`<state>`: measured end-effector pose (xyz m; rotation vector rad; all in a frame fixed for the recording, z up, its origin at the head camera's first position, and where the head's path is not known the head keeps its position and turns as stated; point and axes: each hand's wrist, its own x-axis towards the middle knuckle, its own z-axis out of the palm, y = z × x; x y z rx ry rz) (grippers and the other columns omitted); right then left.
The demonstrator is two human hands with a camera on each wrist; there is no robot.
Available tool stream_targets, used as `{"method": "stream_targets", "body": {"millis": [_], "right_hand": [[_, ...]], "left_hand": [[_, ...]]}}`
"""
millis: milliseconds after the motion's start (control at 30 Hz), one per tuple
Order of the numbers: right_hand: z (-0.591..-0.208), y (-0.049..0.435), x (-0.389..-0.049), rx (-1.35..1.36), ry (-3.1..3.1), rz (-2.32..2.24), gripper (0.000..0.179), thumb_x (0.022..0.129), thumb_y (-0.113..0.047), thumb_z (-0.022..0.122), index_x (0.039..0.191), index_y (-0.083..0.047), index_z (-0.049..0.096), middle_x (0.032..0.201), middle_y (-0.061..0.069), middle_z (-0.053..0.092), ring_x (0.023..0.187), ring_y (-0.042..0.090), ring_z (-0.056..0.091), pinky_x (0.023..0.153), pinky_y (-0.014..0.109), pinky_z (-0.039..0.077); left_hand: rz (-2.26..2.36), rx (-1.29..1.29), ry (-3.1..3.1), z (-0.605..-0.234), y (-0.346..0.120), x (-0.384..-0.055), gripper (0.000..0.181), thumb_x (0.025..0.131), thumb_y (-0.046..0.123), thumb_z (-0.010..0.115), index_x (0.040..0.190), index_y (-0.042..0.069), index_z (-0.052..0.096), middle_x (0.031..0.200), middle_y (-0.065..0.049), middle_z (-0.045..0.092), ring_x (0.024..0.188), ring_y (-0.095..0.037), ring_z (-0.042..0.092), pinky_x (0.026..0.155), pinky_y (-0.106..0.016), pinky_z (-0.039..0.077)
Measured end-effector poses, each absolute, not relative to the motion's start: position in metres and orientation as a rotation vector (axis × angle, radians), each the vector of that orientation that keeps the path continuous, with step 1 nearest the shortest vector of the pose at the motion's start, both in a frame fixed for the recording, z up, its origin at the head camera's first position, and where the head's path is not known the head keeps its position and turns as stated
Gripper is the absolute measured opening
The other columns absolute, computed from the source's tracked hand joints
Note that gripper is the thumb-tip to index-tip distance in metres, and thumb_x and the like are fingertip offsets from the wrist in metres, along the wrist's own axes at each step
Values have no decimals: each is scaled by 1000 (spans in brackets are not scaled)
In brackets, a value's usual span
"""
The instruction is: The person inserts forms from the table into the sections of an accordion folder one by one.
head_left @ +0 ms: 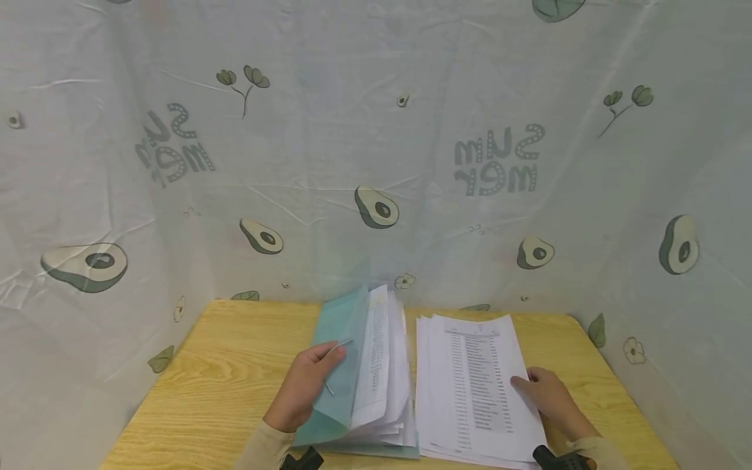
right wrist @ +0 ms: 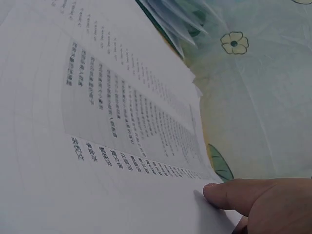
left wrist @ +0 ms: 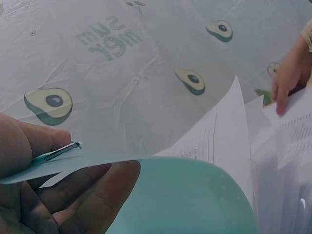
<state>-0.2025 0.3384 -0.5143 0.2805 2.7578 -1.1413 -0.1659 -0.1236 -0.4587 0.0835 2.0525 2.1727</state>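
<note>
My left hand (head_left: pixel 302 385) pinches the raised front cover of a teal folder (head_left: pixel 336 323), thumb on top and fingers underneath. A thin, shiny strip (left wrist: pixel 61 152) lies on the cover beneath the thumb. Inside the folder, loose-edged white papers (head_left: pixel 382 365) stand partly fanned. To the right is a stack of printed sheets (head_left: pixel 482 391), covered in columns of text. My right hand (head_left: pixel 552 398) grips this stack by its right edge, the thumb (right wrist: pixel 226 192) pressing on the top page and the fingers mostly hidden below.
Both paper piles are on a light wooden table (head_left: pixel 247 352). A pale curtain (head_left: pixel 329 143) printed with avocados hangs close behind the table and along both sides. The folder's right edge lies right beside the printed sheets.
</note>
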Motion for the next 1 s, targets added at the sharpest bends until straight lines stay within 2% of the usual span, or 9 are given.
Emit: {"method": "stream_targets", "body": {"millis": [133, 367, 667, 833, 1000], "right_hand": [[-506, 333, -202, 241, 2761, -1186, 34, 102, -22, 62, 111, 11, 65, 84, 6, 67, 72, 18, 60, 61, 32, 47], [-501, 334, -201, 195, 2645, -1322, 48, 108, -27, 56, 128, 15, 60, 93, 6, 74, 78, 19, 69, 66, 33, 56], [-505, 338, -201, 214, 2652, -1306, 22, 102, -16, 63, 109, 4, 69, 76, 4, 64, 66, 18, 58, 56, 29, 49], [-509, 333, -201, 234, 2604, -1322, 26, 100, -23, 68, 108, 2, 69, 79, 3, 67, 66, 18, 58, 57, 30, 48], [-511, 331, -200, 202, 2611, -1310, 23, 101, -22, 67, 105, 0, 70, 83, 3, 69, 71, 19, 59, 60, 30, 47]], "left_hand": [[2174, 98, 2069, -459, -123, -166, 49, 104, 36, 63, 134, -3, 65, 101, -9, 73, 83, -16, 69, 68, -33, 58], [2176, 100, 2066, -459, -122, -166, 47, 104, 35, 63, 132, -2, 66, 103, -10, 72, 86, -17, 68, 70, -33, 58], [2180, 96, 2058, -459, -122, -166, 47, 104, 36, 64, 132, -2, 67, 101, -10, 73, 85, -17, 68, 69, -33, 58], [2188, 96, 2046, -459, -122, -167, 47, 104, 35, 64, 132, -2, 67, 100, -9, 73, 84, -16, 68, 69, -32, 58], [2191, 94, 2035, -460, -122, -167, 47, 103, 34, 65, 132, -2, 67, 99, -9, 74, 83, -16, 68, 67, -32, 58]]}}
